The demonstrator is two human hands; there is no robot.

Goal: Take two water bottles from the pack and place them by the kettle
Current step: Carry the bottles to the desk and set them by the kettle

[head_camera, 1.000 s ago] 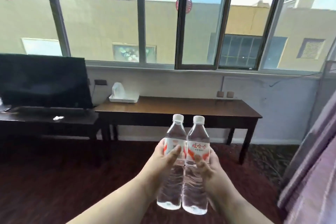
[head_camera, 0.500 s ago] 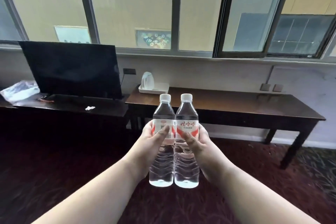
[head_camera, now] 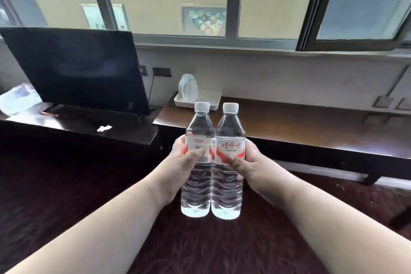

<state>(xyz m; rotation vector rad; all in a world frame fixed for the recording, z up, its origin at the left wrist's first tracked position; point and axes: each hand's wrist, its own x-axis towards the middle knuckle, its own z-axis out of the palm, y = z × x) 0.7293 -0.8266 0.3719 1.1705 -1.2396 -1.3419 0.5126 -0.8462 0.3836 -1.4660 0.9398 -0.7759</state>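
I hold two clear water bottles upright and side by side in front of me, above the floor. My left hand grips the left bottle around its red and white label. My right hand grips the right bottle the same way. Both have white caps. Behind them a white kettle stands on a white tray at the left end of a long dark wooden table. The pack is not in view.
A black TV screen stands on a lower dark cabinet to the left, with a plastic bag and a scrap of white paper. Windows run along the wall behind. The floor is dark red carpet.
The view has closed in on the table and swung left, so the kettle and tray look bigger and nearer the centre. The bottles stay together in my hands.
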